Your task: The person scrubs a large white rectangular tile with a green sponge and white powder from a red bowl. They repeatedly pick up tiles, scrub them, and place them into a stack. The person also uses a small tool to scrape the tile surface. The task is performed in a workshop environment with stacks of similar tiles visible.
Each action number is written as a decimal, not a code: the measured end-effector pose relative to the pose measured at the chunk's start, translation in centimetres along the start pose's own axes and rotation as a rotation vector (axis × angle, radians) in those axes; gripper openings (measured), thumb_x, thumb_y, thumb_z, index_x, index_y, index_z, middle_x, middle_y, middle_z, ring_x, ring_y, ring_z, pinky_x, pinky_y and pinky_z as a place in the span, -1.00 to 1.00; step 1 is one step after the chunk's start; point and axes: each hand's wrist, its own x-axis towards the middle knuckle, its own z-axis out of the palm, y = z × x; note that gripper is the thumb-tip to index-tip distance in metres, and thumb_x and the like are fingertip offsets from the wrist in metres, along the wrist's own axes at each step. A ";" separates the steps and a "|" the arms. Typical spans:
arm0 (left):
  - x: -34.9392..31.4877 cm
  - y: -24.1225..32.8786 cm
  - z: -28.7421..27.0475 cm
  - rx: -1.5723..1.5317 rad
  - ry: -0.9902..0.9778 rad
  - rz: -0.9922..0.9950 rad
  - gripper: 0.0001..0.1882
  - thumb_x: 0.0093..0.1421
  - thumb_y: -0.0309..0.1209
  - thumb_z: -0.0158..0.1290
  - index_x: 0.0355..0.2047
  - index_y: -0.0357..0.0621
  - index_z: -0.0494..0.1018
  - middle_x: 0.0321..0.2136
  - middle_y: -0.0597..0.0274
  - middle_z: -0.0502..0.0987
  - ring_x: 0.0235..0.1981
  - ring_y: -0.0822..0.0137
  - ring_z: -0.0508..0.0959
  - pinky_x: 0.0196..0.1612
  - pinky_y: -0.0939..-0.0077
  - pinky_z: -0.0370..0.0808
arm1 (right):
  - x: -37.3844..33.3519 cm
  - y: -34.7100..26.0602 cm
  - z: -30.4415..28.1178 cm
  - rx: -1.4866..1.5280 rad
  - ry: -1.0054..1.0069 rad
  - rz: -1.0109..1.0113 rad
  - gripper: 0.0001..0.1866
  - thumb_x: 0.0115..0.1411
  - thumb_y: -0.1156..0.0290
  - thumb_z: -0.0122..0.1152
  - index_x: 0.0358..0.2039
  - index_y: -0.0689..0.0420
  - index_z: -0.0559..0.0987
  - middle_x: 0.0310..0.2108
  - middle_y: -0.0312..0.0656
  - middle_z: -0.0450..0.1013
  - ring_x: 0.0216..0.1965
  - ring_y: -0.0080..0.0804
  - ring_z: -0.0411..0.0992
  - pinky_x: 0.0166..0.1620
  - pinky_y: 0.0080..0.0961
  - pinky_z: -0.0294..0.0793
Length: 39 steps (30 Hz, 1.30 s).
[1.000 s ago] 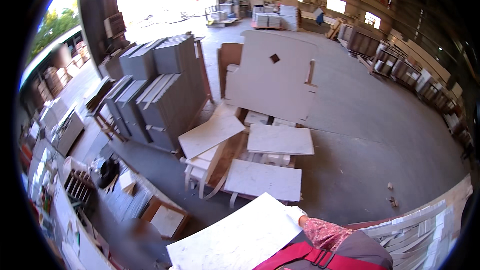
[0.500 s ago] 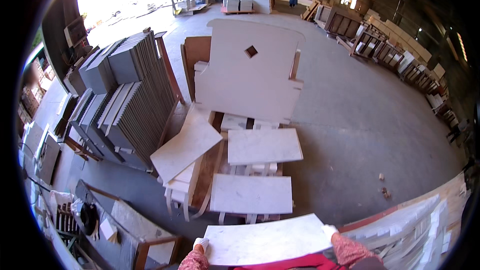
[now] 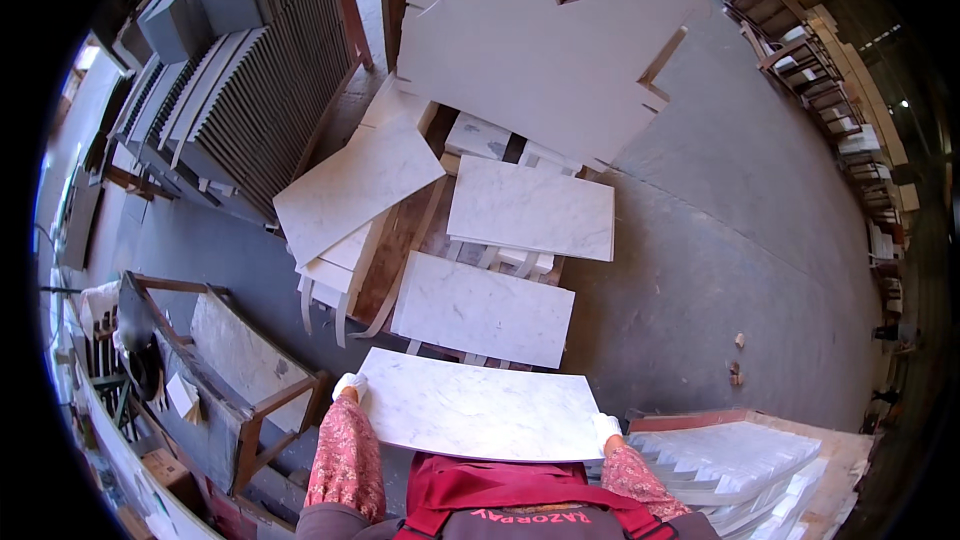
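Note:
A white, faintly veined stone slab (image 3: 480,405) lies level across the front of my body, gripped at its two short ends. My gloved left hand (image 3: 350,386) is closed round the left end, and my gloved right hand (image 3: 606,429) holds the right end; the fingers beneath are hidden. Just beyond its far edge rests a similar slab (image 3: 485,308) on a wooden pallet with pale straps. Farther off lies another slab (image 3: 530,205), with a third, tilted slab (image 3: 360,180) to its left on a small stack.
Behind the pallet leans a large pale panel (image 3: 540,50) with a diamond-shaped hole. Many grey slabs (image 3: 260,90) stand in a rack at the left. A wooden-framed bench (image 3: 240,360) is at the lower left, and a crate of white strips (image 3: 730,460) at the lower right.
My view has tipped downward. The held slab has come farther into view, with both hands still at its ends, and it now lies close to the nearest slab on the pallet.

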 end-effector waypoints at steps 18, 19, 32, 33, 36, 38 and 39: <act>-6.7 21.2 13.8 -0.625 0.100 -0.088 -0.42 0.25 -0.02 -0.07 -0.06 -0.36 0.51 -0.21 -0.09 0.59 -0.15 0.10 0.58 -0.05 0.26 0.45 | 27.4 11.2 -18.1 0.953 0.098 0.188 -0.80 0.10 0.29 0.18 -0.57 0.10 0.57 -0.63 -0.40 0.37 -0.61 -0.54 0.31 -0.52 -0.41 0.34; -5.5 22.5 15.6 -0.653 0.111 -0.046 -0.42 0.26 -0.03 -0.08 -0.05 -0.38 0.50 -0.21 -0.10 0.59 -0.14 0.09 0.57 -0.04 0.26 0.44 | 32.1 15.5 -17.2 0.862 0.140 0.031 -0.80 0.11 0.28 0.20 -0.55 0.11 0.59 -0.62 -0.42 0.40 -0.61 -0.55 0.32 -0.54 -0.43 0.33; 17.4 46.9 8.6 -0.399 0.436 0.441 -0.48 0.22 -0.09 -0.10 -0.08 -0.32 0.52 -0.06 -0.27 0.53 0.05 -0.18 0.48 0.11 0.13 0.40 | 51.0 5.9 -26.4 1.524 0.184 -0.178 -0.52 0.35 0.18 0.07 0.08 0.34 0.49 0.02 -0.14 0.48 0.02 -0.28 0.42 0.15 -0.34 0.35; 20.1 47.5 7.6 -0.377 0.446 0.474 -0.51 0.21 -0.14 -0.10 -0.10 -0.32 0.53 -0.08 -0.26 0.54 0.04 -0.17 0.49 0.10 0.13 0.40 | 52.5 4.5 -26.5 1.512 0.191 -0.156 -0.48 0.35 0.14 0.07 0.10 0.34 0.48 0.05 -0.13 0.47 0.05 -0.27 0.41 0.17 -0.33 0.34; 23.8 53.1 4.2 -0.151 0.375 0.616 -0.59 0.20 -0.26 -0.12 -0.16 -0.35 0.53 -0.15 -0.23 0.58 -0.01 -0.16 0.52 0.04 0.12 0.44 | 56.8 3.5 -26.9 1.545 0.241 -0.131 -0.38 0.34 0.04 0.09 0.16 0.34 0.42 0.12 -0.12 0.43 0.11 -0.24 0.37 0.21 -0.31 0.31; 26.3 52.3 2.1 -0.225 0.394 0.587 -0.64 0.22 -0.33 -0.11 -0.11 -0.29 0.52 -0.32 -0.01 0.60 -0.27 0.10 0.57 -0.19 0.27 0.51 | 58.5 -0.1 -27.4 1.561 0.151 -0.146 -0.38 0.35 0.04 0.08 0.17 0.34 0.40 0.13 -0.11 0.42 0.12 -0.22 0.36 0.21 -0.32 0.31; 27.5 52.4 1.7 -0.321 0.375 0.564 -0.66 0.23 -0.36 -0.11 -0.09 -0.26 0.51 -0.38 0.08 0.60 -0.36 0.20 0.59 -0.28 0.33 0.53 | 59.2 -1.8 -27.9 1.568 0.122 -0.150 -0.38 0.35 0.04 0.07 0.18 0.34 0.40 0.14 -0.10 0.41 0.13 -0.21 0.36 0.21 -0.32 0.31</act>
